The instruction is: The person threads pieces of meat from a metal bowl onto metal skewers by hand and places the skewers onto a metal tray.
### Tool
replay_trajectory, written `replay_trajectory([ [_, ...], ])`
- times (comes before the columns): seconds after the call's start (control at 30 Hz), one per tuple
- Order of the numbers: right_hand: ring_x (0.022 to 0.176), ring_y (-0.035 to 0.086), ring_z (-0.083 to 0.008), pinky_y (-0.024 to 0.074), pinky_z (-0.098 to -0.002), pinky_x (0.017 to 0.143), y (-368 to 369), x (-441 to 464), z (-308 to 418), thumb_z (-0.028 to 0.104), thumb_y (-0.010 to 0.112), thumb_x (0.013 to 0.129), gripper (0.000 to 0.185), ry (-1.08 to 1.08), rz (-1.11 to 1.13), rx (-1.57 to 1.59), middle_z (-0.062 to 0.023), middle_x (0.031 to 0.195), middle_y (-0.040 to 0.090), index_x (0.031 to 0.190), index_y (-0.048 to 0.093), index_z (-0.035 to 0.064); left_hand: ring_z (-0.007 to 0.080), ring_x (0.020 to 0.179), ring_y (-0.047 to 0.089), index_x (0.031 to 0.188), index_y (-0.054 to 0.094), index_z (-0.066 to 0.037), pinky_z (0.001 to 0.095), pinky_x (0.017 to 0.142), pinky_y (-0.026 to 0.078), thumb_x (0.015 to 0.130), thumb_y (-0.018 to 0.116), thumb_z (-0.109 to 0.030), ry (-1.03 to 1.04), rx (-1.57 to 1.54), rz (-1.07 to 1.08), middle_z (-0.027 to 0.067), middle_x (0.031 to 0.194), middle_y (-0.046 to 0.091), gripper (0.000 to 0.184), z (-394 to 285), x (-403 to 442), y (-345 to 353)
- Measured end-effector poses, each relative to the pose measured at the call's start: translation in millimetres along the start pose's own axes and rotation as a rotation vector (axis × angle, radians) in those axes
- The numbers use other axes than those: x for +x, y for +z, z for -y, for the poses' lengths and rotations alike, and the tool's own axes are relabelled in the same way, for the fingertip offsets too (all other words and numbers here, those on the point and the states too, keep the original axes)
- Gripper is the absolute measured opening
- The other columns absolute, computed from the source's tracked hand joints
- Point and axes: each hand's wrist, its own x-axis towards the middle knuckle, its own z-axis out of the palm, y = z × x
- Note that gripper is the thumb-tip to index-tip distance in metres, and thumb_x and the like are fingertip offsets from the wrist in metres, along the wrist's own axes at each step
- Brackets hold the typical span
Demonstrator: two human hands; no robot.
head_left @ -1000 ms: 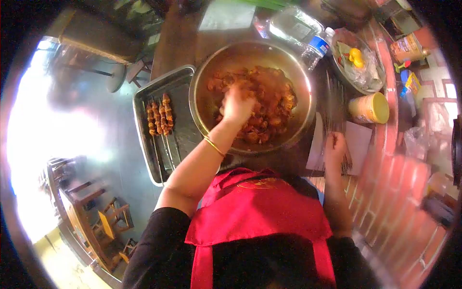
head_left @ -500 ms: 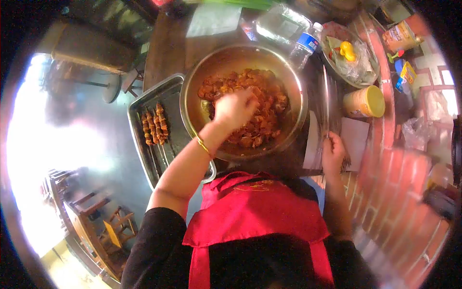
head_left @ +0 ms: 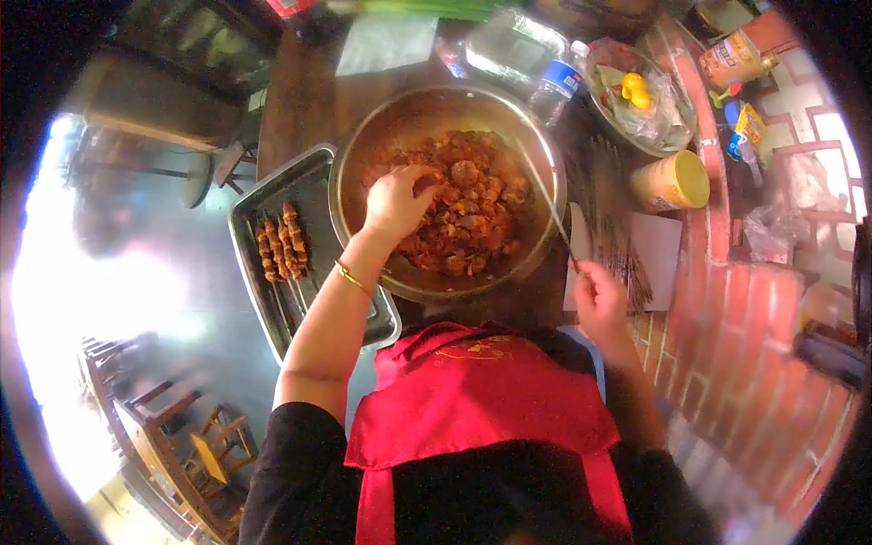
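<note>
A wide metal bowl [head_left: 338, 195] holds a heap of red-brown marinated meat pieces [head_left: 477, 213]. Over the left part of the heap, my left hand [head_left: 398, 202] has its fingers curled in a pinch around a piece of meat, mostly hidden by the fingers. My right hand [head_left: 601, 298] grips one thin skewer [head_left: 548, 195] by its lower end, right of the bowl. Its shaft slants up and left across the bowl's right rim, with no meat visible on it. Several loose skewers [head_left: 622, 241] lie beside that hand on white paper [head_left: 656, 254].
Left of the bowl, a metal tray [head_left: 313, 173] bears several loaded meat skewers [head_left: 284, 245]. A water bottle [head_left: 556, 84], a clear plastic container [head_left: 518, 45], a basin with a yellow object [head_left: 636, 91] and a yellow-lidded tub [head_left: 672, 182] stand behind and right. A brick wall [head_left: 745, 318] borders the right.
My left hand has moved left within the bowl, off the middle of the meat. My right hand has shifted slightly left, bringing a skewer away from the loose bunch to over the bowl's rim.
</note>
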Motion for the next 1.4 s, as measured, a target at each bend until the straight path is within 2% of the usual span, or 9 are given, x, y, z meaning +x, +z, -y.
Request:
replay_trajectory([
  [0.1,0.053,0.052,-0.0076,0.0416,-0.0242,0.049,3.7,-2.9,26.1,0.005,0.056,0.085,0.018,-0.076,0.047,0.016,-0.0095,0.065,0.061,0.101,0.063,0.0005,0.0249,0.086,0.064,0.098,0.066,-0.005,0.0346,0.077,0.050,0.076,0.068,-0.018,0.036,-0.305,-0.141,0.0126,0.092,0.066,0.025,-23.2,-16.5,-6.9],
  [0.2,0.053,0.052,-0.0073,0.0422,-0.0240,0.050,7.7,-12.1,33.0,0.004,0.056,0.084,0.018,0.012,0.221,0.050,-0.0096,0.066,0.061,0.101,0.064,0.0009,0.0145,0.082,0.061,0.104,0.062,-0.002,0.0294,0.075,0.051,0.085,0.062,-0.008,-0.226,-0.923,-0.071,0.0016,0.095,0.065,0.020,-27.8,-26.3,1.3],
  [0.23,0.054,0.053,-0.0076,0.0426,-0.0240,0.050,9.9,-14.5,36.7,0.004,0.056,0.084,0.019,-0.012,0.228,0.076,-0.0098,0.066,0.061,0.101,0.064,0.0012,0.0145,0.082,0.061,0.104,0.062,-0.002,0.0294,0.075,0.051,0.085,0.062,-0.008,-0.224,-0.923,-0.072,0.0016,0.095,0.065,0.020,-27.3,-28.8,4.1],
  [0.3,0.054,0.053,-0.0082,0.0434,-0.0242,0.051,15.4,-18.8,42.6,0.003,0.056,0.084,0.019,-0.060,0.246,0.132,-0.0103,0.067,0.062,0.101,0.064,0.0016,0.0168,0.089,0.060,0.107,0.058,-0.005,0.0314,0.077,0.051,0.090,0.056,-0.010,-0.405,-1.540,-0.082,0.0027,0.100,0.063,0.018,-27.8,-34.8,3.3],
  [0.4,0.056,0.056,-0.0092,0.0447,-0.0255,0.052,23.7,-24.9,41.5,0.005,0.056,0.084,0.020,-0.053,0.285,0.139,-0.0116,0.070,0.064,0.102,0.064,0.0012,0.0181,0.090,0.059,0.111,0.056,-0.008,0.0324,0.078,0.050,0.094,0.051,-0.016,-0.432,-1.951,-0.058,0.0049,0.100,0.061,0.020,-36.0,-40.2,-7.5],
  [0.6,0.059,0.058,-0.0108,0.0470,-0.0261,0.056,26.3,-30.5,51.5,0.007,0.055,0.084,0.022,-0.043,0.308,0.138,-0.0128,0.072,0.065,0.103,0.064,0.0010,0.0223,0.091,0.059,0.105,0.054,-0.009,0.0371,0.080,0.051,0.098,0.039,-0.028,-0.548,-2.344,0.036,0.0071,0.095,0.060,0.025,-32.4,-35.7,-14.1],
  [0.8,0.057,0.056,-0.0105,0.0460,-0.0261,0.055,29.7,-36.0,47.3,0.008,0.055,0.084,0.023,-0.057,0.309,0.165,-0.0117,0.069,0.063,0.104,0.064,0.0007,0.0224,0.088,0.058,0.102,0.051,-0.008,0.0334,0.076,0.052,0.098,0.037,-0.030,-0.557,-2.246,-0.083,0.0072,0.093,0.058,0.026,-40.4,-32.3,-16.2],
  [1.3,0.057,0.050,-0.0066,0.0432,-0.0247,0.053,33.5,-35.8,51.4,0.007,0.053,0.084,0.022,-0.022,0.342,0.203,-0.0068,0.064,0.059,0.102,0.064,0.0000,0.0214,0.078,0.057,0.097,0.051,-0.008,0.0395,0.077,0.052,0.098,0.041,-0.026,-0.449,-1.988,-0.052,0.0055,0.082,0.055,0.020,-42.1,-44.8,-16.2],
  [1.4,0.057,0.050,-0.0062,0.0431,-0.0243,0.053,35.1,-35.0,51.7,0.007,0.053,0.085,0.021,-0.061,0.313,0.224,-0.0061,0.064,0.059,0.102,0.064,-0.0003,0.0215,0.077,0.058,0.098,0.050,-0.008,0.0407,0.076,0.052,0.098,0.041,-0.025,-0.503,-2.112,0.011,0.0058,0.082,0.055,0.019,-46.2,-45.0,-16.7],
])
